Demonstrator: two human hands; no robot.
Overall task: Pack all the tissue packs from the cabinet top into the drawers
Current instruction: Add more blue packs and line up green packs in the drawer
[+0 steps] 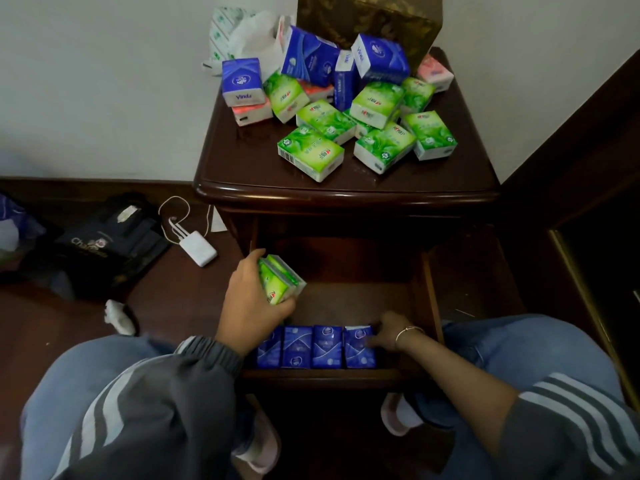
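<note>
Green pack point(277, 282) in left fingers point(282, 307); right fingers point(373, 341) touch blue pack point(356, 353).

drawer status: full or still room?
Partly full: the open drawer holds one row of four blue tissue packs at its front; bare bottom shows behind them.

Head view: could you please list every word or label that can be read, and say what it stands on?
"Vinda": white end of the left blue tissue pack.
"Vinda", sideways: the upper right blue tissue pack.
"Cha", rest blurred: black bag.
Green tissue packs, barcode included, and the blue packs in the drawer: too blurred to read.
</note>
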